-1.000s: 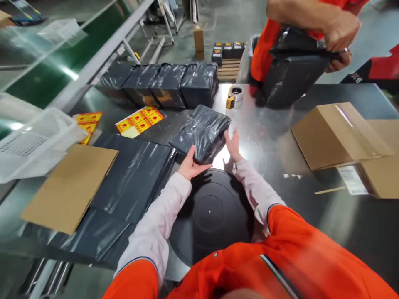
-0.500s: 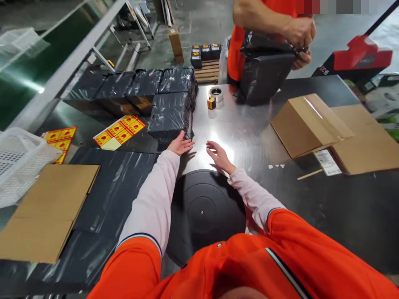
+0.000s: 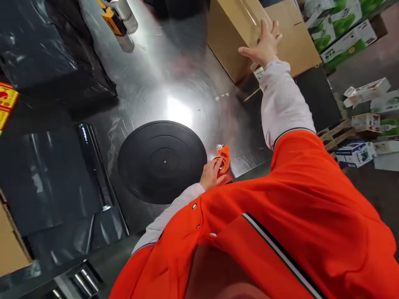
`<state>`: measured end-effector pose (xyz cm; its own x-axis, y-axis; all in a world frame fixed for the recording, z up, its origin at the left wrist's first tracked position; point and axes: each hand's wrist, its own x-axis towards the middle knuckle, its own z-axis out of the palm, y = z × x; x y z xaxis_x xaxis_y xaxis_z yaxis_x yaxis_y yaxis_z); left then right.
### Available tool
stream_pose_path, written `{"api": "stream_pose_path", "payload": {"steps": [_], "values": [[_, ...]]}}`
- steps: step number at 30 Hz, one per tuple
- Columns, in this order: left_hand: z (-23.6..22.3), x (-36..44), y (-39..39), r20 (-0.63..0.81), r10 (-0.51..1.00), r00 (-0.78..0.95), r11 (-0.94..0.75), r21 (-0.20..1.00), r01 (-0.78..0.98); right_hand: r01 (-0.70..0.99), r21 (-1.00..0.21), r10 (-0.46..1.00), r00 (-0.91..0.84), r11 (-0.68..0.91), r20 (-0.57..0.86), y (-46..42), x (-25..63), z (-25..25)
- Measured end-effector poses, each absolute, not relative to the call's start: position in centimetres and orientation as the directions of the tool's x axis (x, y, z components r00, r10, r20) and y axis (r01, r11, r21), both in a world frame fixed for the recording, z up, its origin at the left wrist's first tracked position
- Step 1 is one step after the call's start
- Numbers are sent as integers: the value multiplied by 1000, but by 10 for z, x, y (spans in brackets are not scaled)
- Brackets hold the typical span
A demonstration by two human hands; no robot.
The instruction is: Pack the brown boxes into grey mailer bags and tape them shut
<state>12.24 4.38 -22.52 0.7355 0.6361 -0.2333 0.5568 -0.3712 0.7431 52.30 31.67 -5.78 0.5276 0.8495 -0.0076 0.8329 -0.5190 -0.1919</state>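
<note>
Cardboard box (image 3: 227, 43) on the bench (image 3: 146, 79), in the head view, lies ahead and to my right, its top slanting away leftward. My right hand (image 3: 263, 46) is nearer, spread open over it; whether it touches, I can't tell. My left hand (image 3: 209, 175), close to my body, has fingers at an orange tape dispenser (image 3: 226, 154) beside the black disc (image 3: 164, 174); its grip is unclear.

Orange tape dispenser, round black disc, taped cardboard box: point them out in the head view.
Orange tape dispenser (image 3: 227, 155), head view: on its orange body.
Round black disc (image 3: 163, 162), head view: centre of its top.
Taped cardboard box (image 3: 228, 43), head view: on its brown side.
</note>
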Motion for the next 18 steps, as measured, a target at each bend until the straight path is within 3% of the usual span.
{"api": "stream_pose_path", "payload": {"steps": [4, 7, 11, 15, 18], "values": [[-226, 151, 26, -332, 605, 724, -542, 494, 680, 853, -136, 859, 480, -504, -178, 350, 535, -46], [-229, 162, 20, -365, 573, 734, -599, 426, 678, 828, -138, 828, 502, -543, -248, 362, 535, -49], [-232, 156, 23, -319, 591, 741, -611, 423, 670, 865, -127, 868, 461, -486, -186, 371, 540, -71], [-204, 106, 46, -167, 673, 721, -580, 485, 655, 961, -128, 967, 235, -247, -102, 350, 545, -87], [-169, 64, 92, 62, 871, 487, -447, 509, 735, 987, -147, 996, 53, -62, -65, 300, 536, -99]]}}
